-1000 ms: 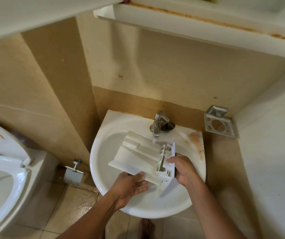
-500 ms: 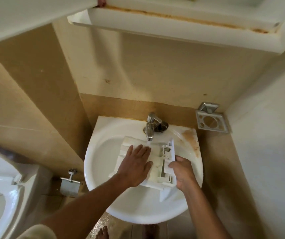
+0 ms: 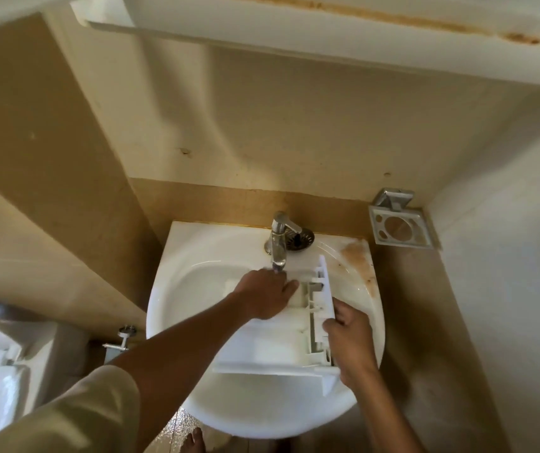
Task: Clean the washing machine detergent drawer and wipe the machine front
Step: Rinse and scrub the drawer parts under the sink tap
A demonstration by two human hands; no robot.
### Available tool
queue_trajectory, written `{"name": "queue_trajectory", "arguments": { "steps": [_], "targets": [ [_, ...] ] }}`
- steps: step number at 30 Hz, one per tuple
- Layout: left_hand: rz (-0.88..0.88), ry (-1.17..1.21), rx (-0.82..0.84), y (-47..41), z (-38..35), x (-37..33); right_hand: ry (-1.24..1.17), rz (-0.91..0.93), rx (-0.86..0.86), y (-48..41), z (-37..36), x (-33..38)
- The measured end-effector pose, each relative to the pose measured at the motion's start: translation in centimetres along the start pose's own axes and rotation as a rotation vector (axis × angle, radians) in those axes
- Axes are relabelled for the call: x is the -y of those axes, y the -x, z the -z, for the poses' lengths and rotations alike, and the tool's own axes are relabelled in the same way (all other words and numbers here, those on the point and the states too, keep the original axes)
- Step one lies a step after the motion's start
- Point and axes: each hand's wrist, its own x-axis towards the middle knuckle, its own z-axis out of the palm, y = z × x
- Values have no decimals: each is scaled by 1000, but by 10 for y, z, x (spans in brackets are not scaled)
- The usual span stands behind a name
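The left hand (image 3: 263, 295) has left the near edge of the white plastic detergent drawer (image 3: 271, 348) (passing flat over its middle) and now lies further in, under the chrome tap (image 3: 278, 243).

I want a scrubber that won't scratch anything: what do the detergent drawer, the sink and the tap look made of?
Detergent drawer: white moulded plastic, fairly matt, judging by its thin ribs and partition walls.
Sink: probably glazed ceramic, glossy white with soft reflections and brown staining on its right rim.
Tap: metal, likely chrome-plated, given its mirror-like shine.
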Motion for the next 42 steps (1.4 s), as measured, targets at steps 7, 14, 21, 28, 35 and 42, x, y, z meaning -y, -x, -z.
{"name": "queue_trajectory", "arguments": {
  "steps": [7,14,21,28,35,42],
  "targets": [
    [51,169,221,-10,23,22,-73,-41,66,-14,13,5],
    [195,50,-41,-1,12,11,-109,-69,71,-33,21,6],
    [251,109,29,25,8,2,-106,-76,257,-50,42,0],
    [612,997,452,55,40,29,-8,-210,605,-95,66,5],
    [693,1510,557,80,57,19,170,-177,753,-140,64,1],
    [776,1640,224,95,41,-15,509,197,487,-142,14,6]
  ]
}}
